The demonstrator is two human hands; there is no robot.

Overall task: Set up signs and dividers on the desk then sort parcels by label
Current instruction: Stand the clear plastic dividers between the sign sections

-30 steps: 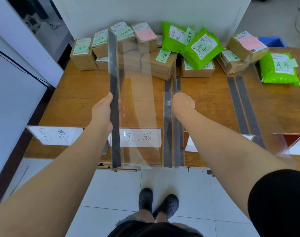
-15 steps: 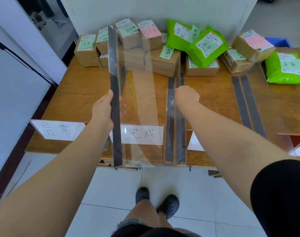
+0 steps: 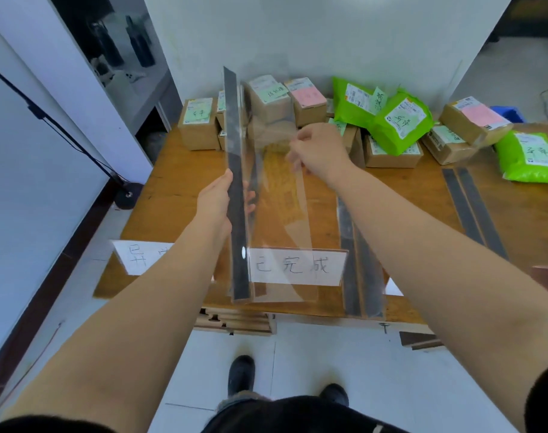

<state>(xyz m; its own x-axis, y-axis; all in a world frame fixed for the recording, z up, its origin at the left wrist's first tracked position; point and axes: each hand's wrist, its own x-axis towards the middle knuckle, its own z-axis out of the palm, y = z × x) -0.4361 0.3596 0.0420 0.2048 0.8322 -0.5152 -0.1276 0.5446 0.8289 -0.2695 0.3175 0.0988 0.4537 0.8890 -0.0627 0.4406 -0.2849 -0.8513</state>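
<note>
Both hands, left hand (image 3: 214, 200) and right hand (image 3: 319, 151), apparently around clear, dark-edged acrylic divider (image 3: 236, 189).

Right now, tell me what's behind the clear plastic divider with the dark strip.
Through the clear plastic divider, the wooden desk, brown cardboard parcels and the white handwritten sign show. The dark strip hides whatever lies directly behind it.

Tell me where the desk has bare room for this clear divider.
Bare wood lies left of the left hand, before the brown boxes, and between the two pairs of dark strips. The back edge is crowded with green bags.
</note>
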